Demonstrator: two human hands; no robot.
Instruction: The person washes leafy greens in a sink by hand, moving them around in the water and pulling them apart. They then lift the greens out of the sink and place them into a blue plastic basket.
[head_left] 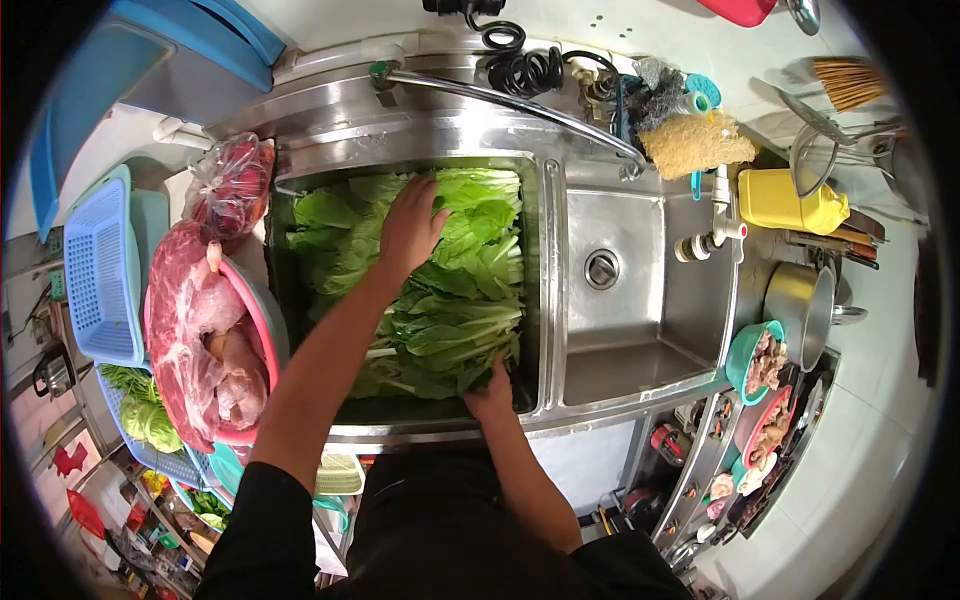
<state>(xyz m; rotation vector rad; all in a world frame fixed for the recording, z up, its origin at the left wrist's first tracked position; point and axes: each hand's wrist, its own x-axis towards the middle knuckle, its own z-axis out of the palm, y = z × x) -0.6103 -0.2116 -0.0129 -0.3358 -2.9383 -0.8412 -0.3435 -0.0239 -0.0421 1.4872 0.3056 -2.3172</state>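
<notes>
Leafy green vegetables (450,300) fill most of the left sink basin (533,330), with water around them. My left hand (410,225) lies on top of the leaves near the basin's far side, its fingers extended and the thumb apart. Near the front right corner of that basin, my right hand (490,390) touches the edge of the greens. Leaves and the hand's angle partly hide its fingers, so its grip cannot be made out.
The right basin (615,350) has a drain, with a long faucet (510,100) above. At left are a pink-rimmed basin (268,340) of meat, a bagged red item (232,190) and blue baskets (100,270). A yellow jug (785,200) and pot (800,310) stand at right.
</notes>
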